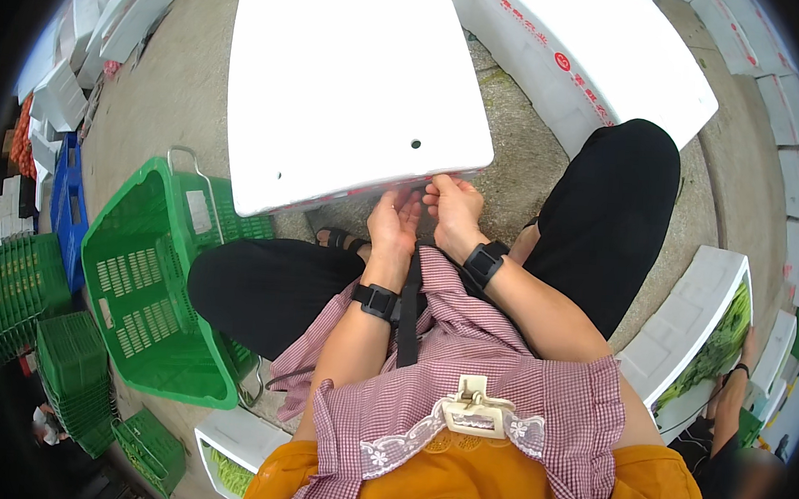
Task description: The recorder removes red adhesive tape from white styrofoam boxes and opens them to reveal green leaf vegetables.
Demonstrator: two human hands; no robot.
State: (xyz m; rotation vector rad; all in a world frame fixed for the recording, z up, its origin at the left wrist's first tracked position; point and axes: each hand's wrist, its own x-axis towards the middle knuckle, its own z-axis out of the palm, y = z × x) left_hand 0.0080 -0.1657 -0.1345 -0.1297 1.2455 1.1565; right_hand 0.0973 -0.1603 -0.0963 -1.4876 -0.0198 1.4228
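A closed white foam box (355, 82) with small holes in its top stands in front of me. My left hand (394, 224) is at its near side, palm turned inward, fingers loosely extended close to the wall. Beside it, my right hand (454, 214) has its fingers bent together against the box's near edge. Whether a small thing is between those fingers is hidden. Both wrists wear black straps with a square module. The box's near side shows a strip of red print, mostly out of sight.
A green plastic crate (155, 280) with a wire handle lies at my left, and stacked green crates (76, 372) stand behind it. Another white foam box (604, 52) is at the far right. An open foam box (687, 327) holds leafy greens (718, 351), near another person's arm (737, 389).
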